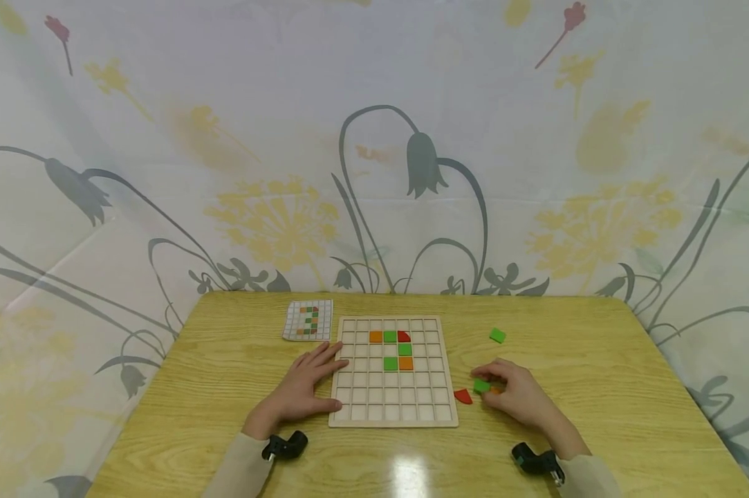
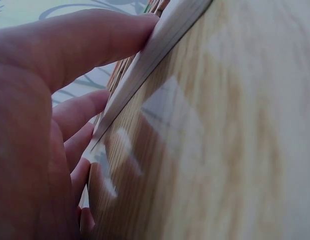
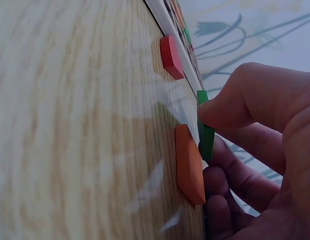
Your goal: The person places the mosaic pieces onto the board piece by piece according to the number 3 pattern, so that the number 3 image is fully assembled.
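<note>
Pale wooden grid board point(image 1: 393, 408) with orange, green, red tiles; green square tile point(image 1: 481, 386) pinched over orange one point(image 3: 189, 164); red quarter-round piece point(image 1: 463, 396); yellow woodgrain table point(image 1: 598, 360); floral white backdrop point(image 1: 374, 138).

Even, bright, diffuse lighting throughout. Head view: sharp at centre, with a white glare patch on the glossy table point(image 1: 409, 477) near the bottom edge, soft faint shadows beneath both hands, and wide-angle bowing of the backdrop point(image 1: 374, 138) toward the edges. The 2 wrist views: pale window-like reflections streak the wood; the nearest skin of the left hand point(image 2: 29, 150) and right hand point(image 3: 275, 165) is out of focus.
</note>
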A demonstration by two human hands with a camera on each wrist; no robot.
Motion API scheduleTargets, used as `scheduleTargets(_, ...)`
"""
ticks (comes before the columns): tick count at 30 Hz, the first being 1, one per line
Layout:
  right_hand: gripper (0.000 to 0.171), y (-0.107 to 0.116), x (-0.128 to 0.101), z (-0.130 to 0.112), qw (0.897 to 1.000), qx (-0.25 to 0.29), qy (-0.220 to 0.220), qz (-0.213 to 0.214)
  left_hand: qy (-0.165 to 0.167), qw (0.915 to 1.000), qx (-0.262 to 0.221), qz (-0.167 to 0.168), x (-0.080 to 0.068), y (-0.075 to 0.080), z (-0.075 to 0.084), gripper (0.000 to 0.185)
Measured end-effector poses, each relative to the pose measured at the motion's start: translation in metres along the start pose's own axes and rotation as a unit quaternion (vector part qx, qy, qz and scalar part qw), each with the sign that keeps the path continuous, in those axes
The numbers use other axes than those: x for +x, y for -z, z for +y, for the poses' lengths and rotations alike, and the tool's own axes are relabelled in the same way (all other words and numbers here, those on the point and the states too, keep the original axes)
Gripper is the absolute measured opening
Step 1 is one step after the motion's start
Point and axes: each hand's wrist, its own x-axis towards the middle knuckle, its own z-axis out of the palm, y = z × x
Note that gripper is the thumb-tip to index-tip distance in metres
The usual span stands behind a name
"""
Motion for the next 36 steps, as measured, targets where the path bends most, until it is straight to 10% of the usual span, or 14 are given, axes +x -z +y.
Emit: scheduleTargets(36,0.031,-0.019,0.025,-0.026,0.999,0.03,0.033,0.015,-0.003,1.0,-0.002,0.004,0.0,0.001,0.003,0.074)
